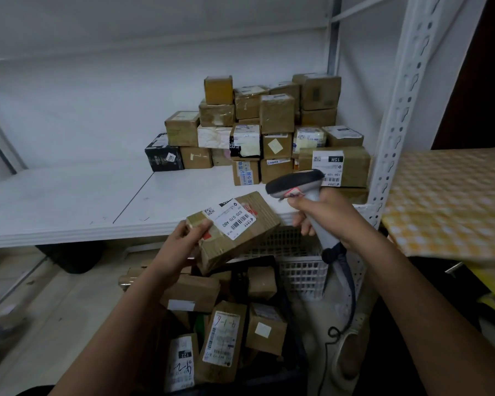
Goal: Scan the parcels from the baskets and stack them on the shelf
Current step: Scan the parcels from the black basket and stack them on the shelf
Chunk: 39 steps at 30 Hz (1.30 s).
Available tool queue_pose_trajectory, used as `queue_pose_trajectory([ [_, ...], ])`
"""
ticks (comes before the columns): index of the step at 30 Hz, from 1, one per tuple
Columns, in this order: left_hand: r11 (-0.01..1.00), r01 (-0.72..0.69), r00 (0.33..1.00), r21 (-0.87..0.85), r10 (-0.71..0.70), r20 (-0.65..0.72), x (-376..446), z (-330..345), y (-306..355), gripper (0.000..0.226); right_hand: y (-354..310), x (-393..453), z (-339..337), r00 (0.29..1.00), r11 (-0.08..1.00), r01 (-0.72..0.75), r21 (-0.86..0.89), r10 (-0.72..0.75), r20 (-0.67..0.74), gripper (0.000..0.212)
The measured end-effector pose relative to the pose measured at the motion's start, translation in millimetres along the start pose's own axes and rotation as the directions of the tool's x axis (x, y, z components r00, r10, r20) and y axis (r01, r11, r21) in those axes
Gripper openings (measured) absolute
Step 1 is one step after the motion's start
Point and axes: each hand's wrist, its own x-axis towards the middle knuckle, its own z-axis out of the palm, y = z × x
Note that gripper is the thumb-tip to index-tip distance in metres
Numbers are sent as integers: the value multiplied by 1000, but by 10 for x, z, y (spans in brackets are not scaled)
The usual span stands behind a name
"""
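Tilting a brown parcel [235, 230] label-up above the basket [300, 270], the left hand [180, 241] is gripping its near end so the scanner [297, 184], clasped by the right hand [326, 215], is facing the barcode; stacked parcels [269, 130] are waiting on the shelf [69, 201].

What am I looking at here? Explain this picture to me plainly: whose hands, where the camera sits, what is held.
There is one picture, taken by a camera worn on a person's head, looking forward and down. No machine works here, only two bare hands. The left hand grips a brown parcel, its white label facing up. The right hand grips a grey barcode scanner, its head towards that label. On the white shelf stand stacked parcels. Below, more parcels lie in a basket, beside a white basket.
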Motion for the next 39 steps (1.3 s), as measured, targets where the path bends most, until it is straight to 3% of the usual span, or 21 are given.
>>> queue_pose_trajectory([
  [5, 1000, -16, 1000, 15, 16, 8, 86, -11, 54, 57, -228, -4, 9, 986, 989, -28, -143, 51, 160, 22],
  [12, 999, -44, 999, 30, 44, 9, 154, -42, 129, 42, -400, 29, 66, 961, 982, -24, -185, 74, 265, 17],
  [16, 998, -48, 999, 41, 48, 21, 174, -62, 145, 47, -489, 55, 51, 950, 978, -12, -208, 76, 302, 16],
  [39, 997, -77, 997, 15, 77, -3, 159, -118, 177, 40, -612, 102, 82, 944, 978, 0, -208, 69, 323, 19],
])
